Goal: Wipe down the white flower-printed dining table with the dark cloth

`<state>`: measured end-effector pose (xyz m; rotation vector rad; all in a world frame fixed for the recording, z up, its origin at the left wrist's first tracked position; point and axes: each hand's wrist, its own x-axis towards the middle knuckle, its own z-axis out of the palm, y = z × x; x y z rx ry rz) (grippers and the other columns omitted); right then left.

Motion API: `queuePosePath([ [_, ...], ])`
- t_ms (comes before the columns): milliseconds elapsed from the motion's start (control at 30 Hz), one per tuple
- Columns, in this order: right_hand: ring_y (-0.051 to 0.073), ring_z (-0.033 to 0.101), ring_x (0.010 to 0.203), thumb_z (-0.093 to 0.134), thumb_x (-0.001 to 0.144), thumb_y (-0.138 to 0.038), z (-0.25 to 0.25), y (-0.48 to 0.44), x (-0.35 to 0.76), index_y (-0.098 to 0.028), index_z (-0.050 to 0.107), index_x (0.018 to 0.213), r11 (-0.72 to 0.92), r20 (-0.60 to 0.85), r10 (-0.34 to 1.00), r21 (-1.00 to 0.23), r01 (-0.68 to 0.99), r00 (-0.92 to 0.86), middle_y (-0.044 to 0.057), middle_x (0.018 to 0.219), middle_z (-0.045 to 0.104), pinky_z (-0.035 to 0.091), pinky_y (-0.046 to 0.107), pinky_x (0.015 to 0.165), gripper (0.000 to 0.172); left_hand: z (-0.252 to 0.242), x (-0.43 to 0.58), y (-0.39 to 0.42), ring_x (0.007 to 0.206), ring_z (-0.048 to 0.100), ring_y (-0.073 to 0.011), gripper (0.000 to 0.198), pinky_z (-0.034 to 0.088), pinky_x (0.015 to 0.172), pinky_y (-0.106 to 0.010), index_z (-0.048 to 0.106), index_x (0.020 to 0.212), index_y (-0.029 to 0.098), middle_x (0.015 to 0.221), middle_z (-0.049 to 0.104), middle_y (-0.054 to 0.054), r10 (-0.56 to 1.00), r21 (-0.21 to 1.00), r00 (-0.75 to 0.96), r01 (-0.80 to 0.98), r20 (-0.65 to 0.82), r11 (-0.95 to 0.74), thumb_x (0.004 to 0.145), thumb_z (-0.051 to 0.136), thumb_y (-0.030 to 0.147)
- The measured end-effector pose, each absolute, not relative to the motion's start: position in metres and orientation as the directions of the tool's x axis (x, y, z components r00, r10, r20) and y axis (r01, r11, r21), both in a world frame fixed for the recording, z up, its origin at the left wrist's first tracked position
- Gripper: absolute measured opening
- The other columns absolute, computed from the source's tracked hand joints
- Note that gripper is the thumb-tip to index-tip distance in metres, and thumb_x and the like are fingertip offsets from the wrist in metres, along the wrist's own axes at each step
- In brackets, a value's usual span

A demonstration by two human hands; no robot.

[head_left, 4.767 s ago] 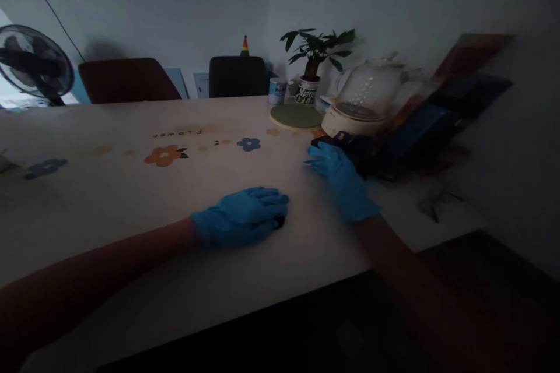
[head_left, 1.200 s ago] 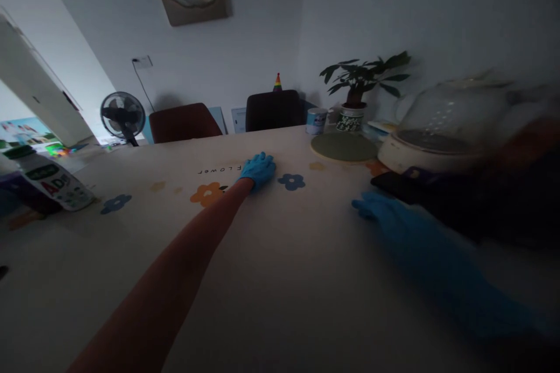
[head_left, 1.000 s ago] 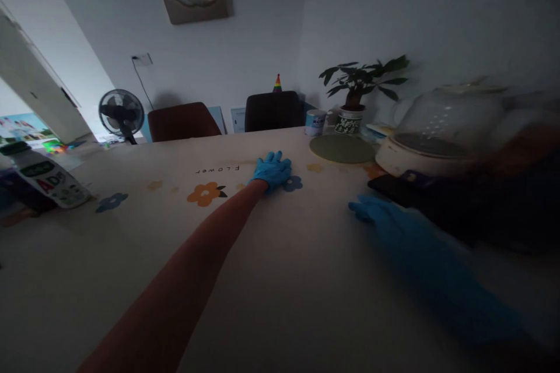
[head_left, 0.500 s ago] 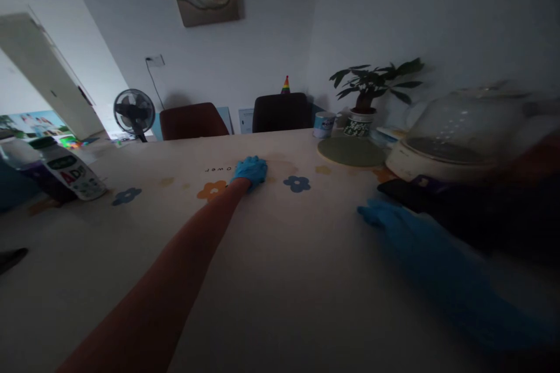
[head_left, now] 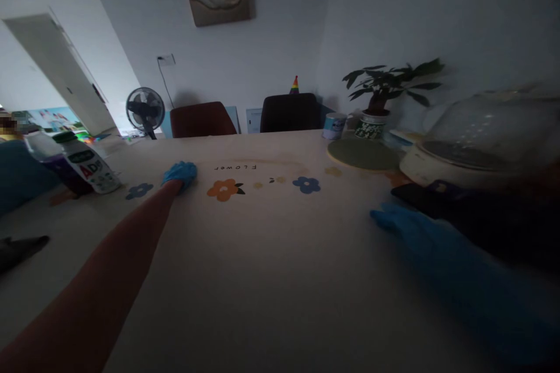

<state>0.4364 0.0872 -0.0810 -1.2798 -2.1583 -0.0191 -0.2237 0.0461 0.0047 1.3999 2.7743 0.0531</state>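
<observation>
My left hand, in a blue glove, lies palm down on the table's pale cloth, left of the printed word and an orange flower. Its fingers look spread low against the surface; anything under the palm is hidden. At the right, near me, my right hand seems to rest on the table in a blue glove. It is dark and blurred there, so its fingers do not show clearly. Beside it lie a dark flat object and a black mass.
Bottles stand at the left, with a dark object nearer me. At the back right are a round green mat, a can, a potted plant and a clear-lidded appliance. Chairs stand behind.
My left hand has slid left across the cloth, uncovering the printed word and small flowers. The view has turned slightly left. My right hand stays about where it was on the table.
</observation>
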Motion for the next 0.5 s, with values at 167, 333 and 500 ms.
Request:
queuePosePath([
  [167,0.041,0.076,0.148,0.044,0.109,-0.045,-0.083,0.090,0.432,-0.025,0.082,0.147,0.535,0.500,0.803,-0.367,0.761,-0.324,0.015,0.159,0.080,0.069,0.057,0.121,0.058,0.007,-0.240,0.013,0.134,0.066,-0.0255,0.051,0.046,0.112,-0.031,0.069,0.151,0.008,0.157,0.075,-0.016,0.774,0.005,-0.634,0.774,-0.016,0.634,0.121,0.036,0.032],
  [333,0.042,0.076,0.149,0.038,0.110,-0.048,-0.084,0.088,0.424,-0.027,0.080,0.144,0.548,0.525,0.788,-0.361,0.754,-0.322,0.018,0.155,0.081,0.066,0.059,0.124,0.059,0.011,-0.223,-0.015,0.146,0.065,-0.0241,0.044,0.044,0.120,-0.029,0.071,0.148,0.013,0.161,0.073,-0.016,0.823,-0.020,-0.567,0.823,-0.013,0.567,0.121,0.039,0.023],
  [500,0.041,0.071,0.155,0.041,0.105,-0.040,-0.080,0.083,0.423,-0.029,0.079,0.148,0.627,0.541,0.722,-0.245,0.739,-0.432,0.015,0.165,0.075,0.055,0.061,0.136,0.058,0.008,-0.183,-0.043,0.161,0.057,-0.0251,0.048,0.039,0.131,-0.032,0.066,0.159,0.015,0.174,0.065,-0.016,0.889,-0.015,-0.458,0.889,-0.020,0.458,0.121,0.037,0.019],
])
